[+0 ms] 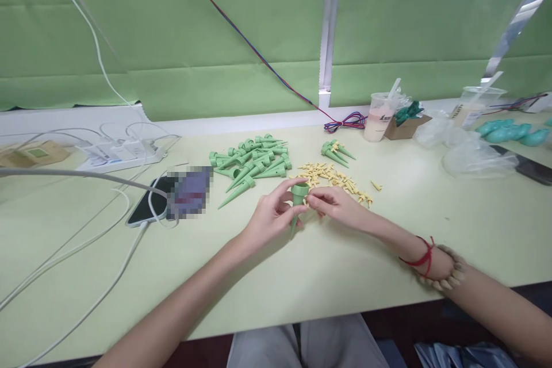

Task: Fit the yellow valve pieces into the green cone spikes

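My left hand (279,207) is closed around a green plastic watering spike (298,195), holding it upright with its wide cap on top and its point down. Fingers of my right hand (330,203) pinch against the spike's side, where a bit of a small yellow plastic valve (306,202) shows; the fingertips hide most of it. Just behind my hands lies a spread of yellow valves (330,177). Farther left is a heap of green spikes (254,161). A few more spikes (336,151) with yellow valves in them lie behind the yellow pieces.
On the left, a phone (150,201) lies among white cables, with a power strip (121,152) behind it. Toward the back right stand a drink cup (378,121), a small cardboard box (405,127), plastic bags (470,155), a second cup (472,106) and a dark phone (532,167).
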`<state>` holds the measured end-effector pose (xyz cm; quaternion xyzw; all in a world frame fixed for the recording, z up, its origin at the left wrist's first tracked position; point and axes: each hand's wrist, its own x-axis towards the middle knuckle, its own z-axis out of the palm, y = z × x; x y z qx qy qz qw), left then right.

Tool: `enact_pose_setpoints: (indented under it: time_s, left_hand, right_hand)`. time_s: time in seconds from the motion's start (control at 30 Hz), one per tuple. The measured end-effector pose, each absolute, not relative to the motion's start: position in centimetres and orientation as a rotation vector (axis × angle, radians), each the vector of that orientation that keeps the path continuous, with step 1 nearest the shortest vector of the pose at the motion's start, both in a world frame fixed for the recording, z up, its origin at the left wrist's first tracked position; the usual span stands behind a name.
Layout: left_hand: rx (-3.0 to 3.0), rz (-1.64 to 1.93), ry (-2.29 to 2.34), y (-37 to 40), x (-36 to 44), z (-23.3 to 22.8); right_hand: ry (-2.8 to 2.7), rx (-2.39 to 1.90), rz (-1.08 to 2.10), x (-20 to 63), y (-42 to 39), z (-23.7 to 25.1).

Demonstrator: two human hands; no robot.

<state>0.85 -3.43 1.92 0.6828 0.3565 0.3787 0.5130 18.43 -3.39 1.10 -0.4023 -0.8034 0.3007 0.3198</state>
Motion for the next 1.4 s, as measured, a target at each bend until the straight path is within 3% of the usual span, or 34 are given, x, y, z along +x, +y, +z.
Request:
enact_pose_setpoints:
  time_s: [0.07, 0.3, 0.43, 0.6, 0.67, 0.8, 0.87, 0.93, 1.07, 1.17, 1.27, 1.4]
  left_hand:
    - [1.517, 0.866, 0.807, -3.4, 0.9, 2.2]
    - [1.279, 0.847, 0.779, -3.1, 0.7, 2.7]
    - [1.317, 0.775, 0.784, -3.2, 0.7, 2.5]
    - [1.448, 0.777, 0.840, -3.4, 0.9, 2.2]
    - [1.521, 0.828, 0.862, -3.4, 0.9, 1.9]
    - [1.705, 0.952, 0.893, -3.3, 0.9, 1.5]
    - [1.661, 0.936, 0.871, -3.4, 1.0, 1.6]
    - [1.531, 0.875, 0.825, -3.4, 1.1, 2.0]
    - [1.398, 0.827, 0.785, -3.2, 0.9, 2.4]
    - [1.398, 0.776, 0.791, -3.0, 0.8, 2.3]
    - [1.471, 0.760, 0.825, -2.9, 0.8, 1.9]
    - [1.700, 0.816, 0.872, -2.8, 0.6, 1.5]
  right_hand:
    - [-2.116, -1.053, 0.781, 18.6, -3.5, 1.4]
    - [-2.338, -0.889, -0.133, 19.6, -2.5, 1.5]
    - [-2.349, -0.862, -0.357, 19.6, -2.2, 0.9]
    - [-2.300, -0.868, -0.112, 19.6, -2.5, 0.6]
    - [-2.216, -0.905, 0.167, 19.3, -2.7, 0.4]
    - [-1.925, -0.902, 1.018, 18.1, -2.9, 0.2]
    - [-1.835, -0.894, 1.239, 17.8, -3.0, 0.3]
    - [-1.893, -0.981, 1.075, 18.1, -3.0, 0.5]
    - [-2.151, -1.024, 0.303, 19.4, -2.7, 0.9]
    - [-2.272, -0.952, 0.050, 19.7, -2.5, 0.8]
    - [-2.270, -0.970, 0.167, 19.4, -2.6, 0.6]
    - [-2.104, -1.054, 0.686, 18.8, -3.1, 0.4]
